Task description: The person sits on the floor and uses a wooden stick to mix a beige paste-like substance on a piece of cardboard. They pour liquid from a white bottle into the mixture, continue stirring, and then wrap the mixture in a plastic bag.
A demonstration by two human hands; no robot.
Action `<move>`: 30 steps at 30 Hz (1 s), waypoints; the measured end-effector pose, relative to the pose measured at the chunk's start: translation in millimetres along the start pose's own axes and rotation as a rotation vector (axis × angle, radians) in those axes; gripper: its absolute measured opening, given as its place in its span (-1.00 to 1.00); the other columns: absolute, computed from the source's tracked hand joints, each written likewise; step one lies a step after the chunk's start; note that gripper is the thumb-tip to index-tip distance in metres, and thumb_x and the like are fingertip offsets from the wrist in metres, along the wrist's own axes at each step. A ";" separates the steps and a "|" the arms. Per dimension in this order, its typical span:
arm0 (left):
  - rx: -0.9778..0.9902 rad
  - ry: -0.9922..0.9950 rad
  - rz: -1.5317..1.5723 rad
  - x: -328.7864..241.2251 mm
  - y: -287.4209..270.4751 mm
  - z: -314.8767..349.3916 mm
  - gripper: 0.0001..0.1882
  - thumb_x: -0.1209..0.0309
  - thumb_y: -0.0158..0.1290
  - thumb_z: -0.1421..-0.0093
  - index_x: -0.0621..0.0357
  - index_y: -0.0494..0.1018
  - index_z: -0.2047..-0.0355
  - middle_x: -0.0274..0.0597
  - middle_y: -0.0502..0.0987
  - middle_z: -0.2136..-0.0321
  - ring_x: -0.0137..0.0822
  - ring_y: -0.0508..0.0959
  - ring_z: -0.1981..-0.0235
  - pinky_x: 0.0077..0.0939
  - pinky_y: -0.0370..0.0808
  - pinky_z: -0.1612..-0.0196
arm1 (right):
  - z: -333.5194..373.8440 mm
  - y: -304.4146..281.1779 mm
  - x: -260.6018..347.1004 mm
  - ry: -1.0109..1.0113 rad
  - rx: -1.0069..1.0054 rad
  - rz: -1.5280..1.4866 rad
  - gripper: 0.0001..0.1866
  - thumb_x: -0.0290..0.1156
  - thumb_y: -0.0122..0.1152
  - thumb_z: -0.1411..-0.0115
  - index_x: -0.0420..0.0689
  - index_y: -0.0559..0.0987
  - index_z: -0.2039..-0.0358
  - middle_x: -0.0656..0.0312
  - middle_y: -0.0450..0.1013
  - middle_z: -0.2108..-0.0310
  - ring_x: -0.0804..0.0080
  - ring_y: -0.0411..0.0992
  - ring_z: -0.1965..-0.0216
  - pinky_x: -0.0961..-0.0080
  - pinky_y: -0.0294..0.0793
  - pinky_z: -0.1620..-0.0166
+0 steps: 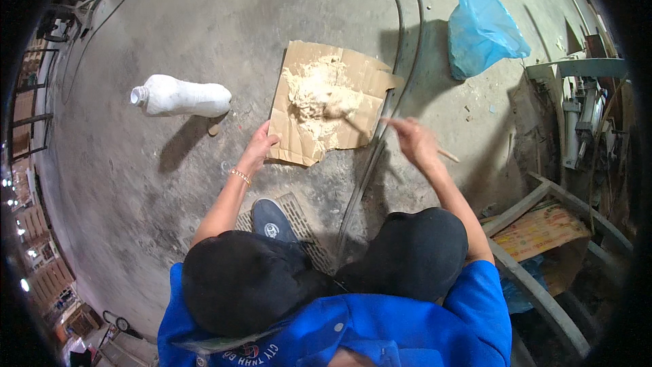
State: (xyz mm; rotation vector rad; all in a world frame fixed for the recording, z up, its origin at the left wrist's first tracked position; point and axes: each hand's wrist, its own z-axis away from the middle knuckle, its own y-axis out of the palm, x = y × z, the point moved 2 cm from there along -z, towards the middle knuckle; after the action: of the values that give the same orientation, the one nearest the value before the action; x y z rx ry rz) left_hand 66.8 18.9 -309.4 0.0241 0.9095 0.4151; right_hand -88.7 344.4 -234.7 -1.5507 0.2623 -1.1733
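My left hand [258, 147] grips the lower left edge of a piece of brown cardboard [363, 85], thumb on top and fingers out of sight at the edge. A lumpy heap of cream-coloured paste [319, 95] is spread over the middle of the cardboard. Just right of it, my right hand [415, 141] is closed round a thin stick-like tool [448, 155], index finger stretched forward. The pale end of the tool sticks out behind the hand. Its front end is smeared by motion, so I cannot tell its shape.
A white plastic bottle [183, 97] lies at the left on the concrete floor. A blue plastic bag [483, 30] stands at the far right. Dark hoses [415, 47] run past the cardboard's right side. A metal frame [543, 292] is near my right arm; a grate [299, 221] lies by my shoe.
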 end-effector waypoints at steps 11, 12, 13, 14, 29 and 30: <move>-0.067 0.023 0.030 1.2 -0.4 9.2 -0.52 0.63 -0.10 -0.11 0.25 0.23 -0.09 -0.19 0.46 0.07 -0.40 0.50 0.12 -0.51 0.46 0.07 | -25.6 27.0 69.7 -0.166 0.135 0.129 -0.61 -0.49 0.01 -0.06 0.22 0.55 0.11 0.15 0.44 0.48 0.17 0.47 0.46 0.27 0.44 0.44; -0.068 0.028 0.025 1.7 -0.1 9.5 -0.52 0.63 -0.10 -0.11 0.25 0.24 -0.09 -0.19 0.46 0.08 -0.40 0.50 0.13 -0.51 0.46 0.08 | -17.3 24.5 60.8 -0.175 0.155 0.095 -0.60 -0.50 0.03 -0.05 0.22 0.55 0.12 0.15 0.43 0.48 0.16 0.47 0.46 0.26 0.44 0.45; -0.069 0.033 0.020 1.7 -0.5 9.4 -0.53 0.62 -0.10 -0.11 0.25 0.24 -0.09 -0.19 0.47 0.09 -0.40 0.50 0.13 -0.51 0.46 0.08 | -13.6 16.4 46.6 -0.146 0.124 0.093 -0.60 -0.51 0.04 -0.05 0.22 0.55 0.12 0.15 0.43 0.48 0.16 0.46 0.46 0.25 0.44 0.45; -0.062 0.041 0.018 0.6 1.5 6.8 -0.53 0.62 -0.11 -0.11 0.25 0.24 -0.08 -0.19 0.47 0.09 -0.40 0.50 0.13 -0.51 0.46 0.09 | -8.2 4.8 26.6 -0.113 0.089 0.097 -0.59 -0.51 0.04 -0.04 0.22 0.55 0.11 0.14 0.43 0.48 0.16 0.46 0.47 0.25 0.43 0.45; -0.044 0.010 -0.055 -2.5 3.1 2.9 -0.52 0.63 -0.12 -0.11 0.27 0.23 -0.09 -0.16 0.46 0.07 -0.40 0.49 0.10 -0.50 0.45 0.07 | 1.2 18.5 22.6 -0.111 -0.015 -0.009 -0.64 -0.51 0.01 -0.12 0.24 0.57 0.14 0.19 0.41 0.51 0.19 0.45 0.49 0.24 0.43 0.44; -0.048 0.019 -0.067 -1.9 1.7 6.2 -0.52 0.63 -0.11 -0.11 0.27 0.23 -0.09 -0.16 0.46 0.07 -0.40 0.48 0.10 -0.50 0.45 0.07 | -0.9 7.1 20.6 0.033 0.050 0.146 -0.64 -0.50 0.01 -0.13 0.23 0.57 0.14 0.18 0.41 0.52 0.21 0.45 0.49 0.28 0.43 0.44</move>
State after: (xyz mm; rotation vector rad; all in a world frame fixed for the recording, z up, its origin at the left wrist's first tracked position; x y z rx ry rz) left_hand 70.0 20.7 -303.8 -0.0545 0.9157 0.3755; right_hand -76.6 326.9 -229.8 -1.4444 0.3595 -1.0836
